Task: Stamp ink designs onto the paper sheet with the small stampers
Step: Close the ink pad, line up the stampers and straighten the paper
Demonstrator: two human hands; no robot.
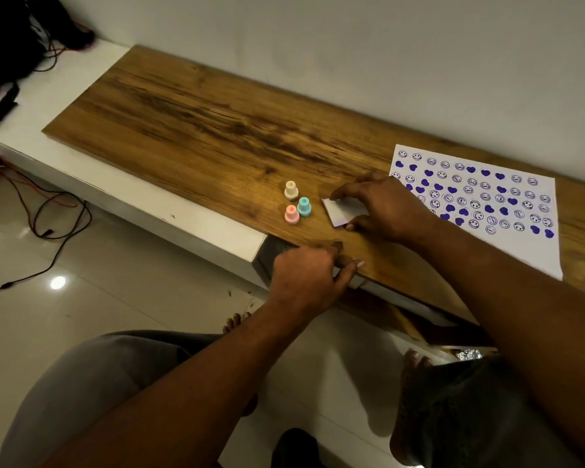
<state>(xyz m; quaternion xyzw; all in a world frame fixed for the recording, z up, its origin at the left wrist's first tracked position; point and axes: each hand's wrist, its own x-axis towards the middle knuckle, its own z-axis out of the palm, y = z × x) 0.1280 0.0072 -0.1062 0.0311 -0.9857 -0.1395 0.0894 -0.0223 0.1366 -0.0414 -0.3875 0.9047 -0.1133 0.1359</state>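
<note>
Three small stampers stand upright on the wooden board (200, 123): a cream stamper (291, 190), a teal stamper (304, 206) and a pink stamper (291, 214). To their right my right hand (382, 211) grips a small white box-like ink pad (340, 211) between thumb and fingers, resting it on the board. A white paper sheet (534, 244) covered with several purple hearts and smiley faces lies on the right, partly hidden by my right arm. My left hand (308, 275) rests at the board's front edge, fingers curled, thumb on the wood.
The board lies on a low white ledge (115, 194) against a pale wall. Black gear and red and black cables (48, 211) sit at the far left and trail over the tiled floor. My knees and bare feet are below the ledge.
</note>
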